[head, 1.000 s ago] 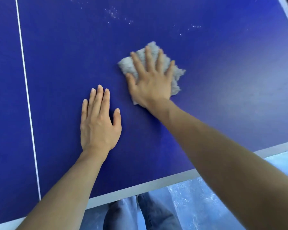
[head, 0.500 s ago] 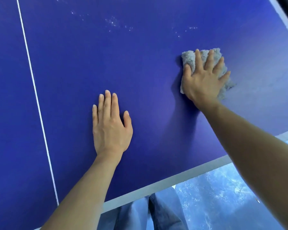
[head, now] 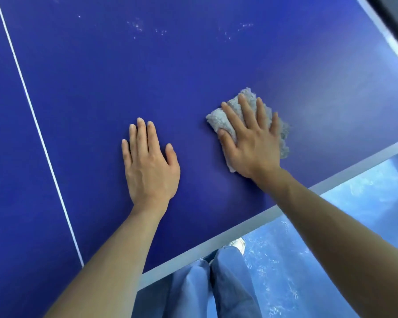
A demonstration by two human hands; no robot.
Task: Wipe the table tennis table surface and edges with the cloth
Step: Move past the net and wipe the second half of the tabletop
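The blue table tennis table (head: 147, 76) fills most of the view, with a white centre line (head: 32, 111) running down its left side and a pale near edge (head: 216, 244). A fluffy grey cloth (head: 218, 120) lies flat on the surface close to that edge. My right hand (head: 251, 141) presses down on the cloth with fingers spread, covering most of it. Flat on the bare table to the left of the cloth rests my left hand (head: 147, 166), palm down and holding nothing.
White specks and smudges (head: 147, 28) dot the far part of the surface. The table's right edge (head: 386, 35) runs along the upper right. Below the near edge are my blue trousers (head: 216, 283), a shoe (head: 238, 244) and a shiny blue floor (head: 331, 226).
My right hand slid the cloth to the right across the table, then back toward the left and nearer the front edge. My left hand stayed flat on the surface.
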